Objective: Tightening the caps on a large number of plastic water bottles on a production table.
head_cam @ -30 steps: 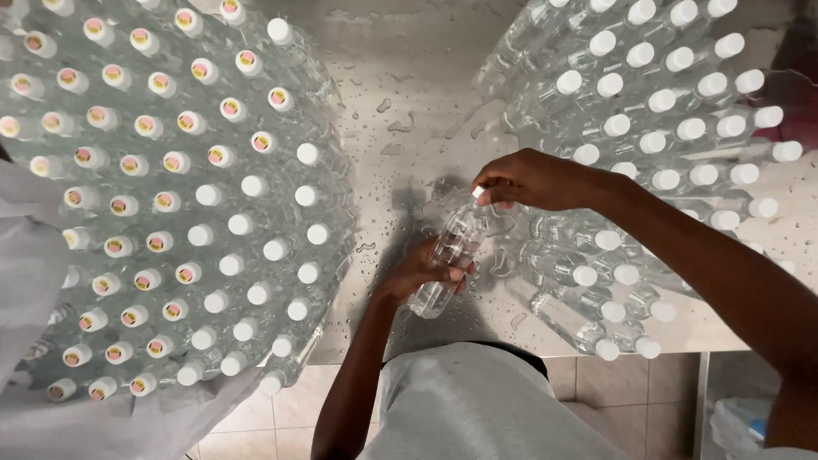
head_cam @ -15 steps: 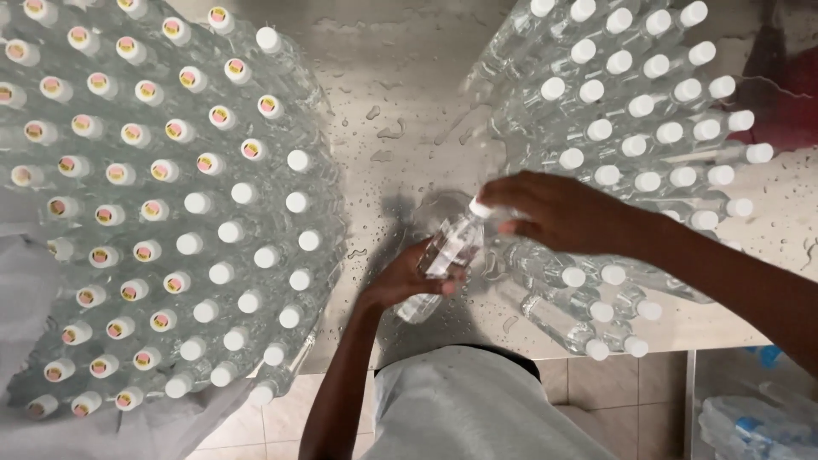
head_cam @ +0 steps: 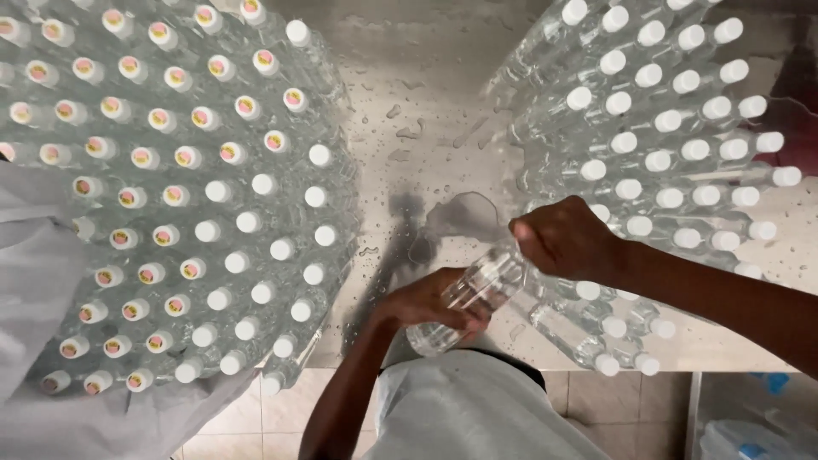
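Left hand (head_cam: 423, 302) wrapped around the body of a clear plastic bottle (head_cam: 467, 298), held tilted over the table's near edge. Right hand (head_cam: 564, 238) closed over the bottle's top; cap hidden beneath it. Wet steel table (head_cam: 409, 94) beyond. White-capped bottles (head_cam: 673, 145) massed right; bottles with coloured seals on their caps (head_cam: 162, 153) massed left.

A wet steel worktop (head_cam: 426, 94) carries capped clear bottles massed at nine o'clock (head_cam: 196, 196) and two o'clock (head_cam: 665, 119).
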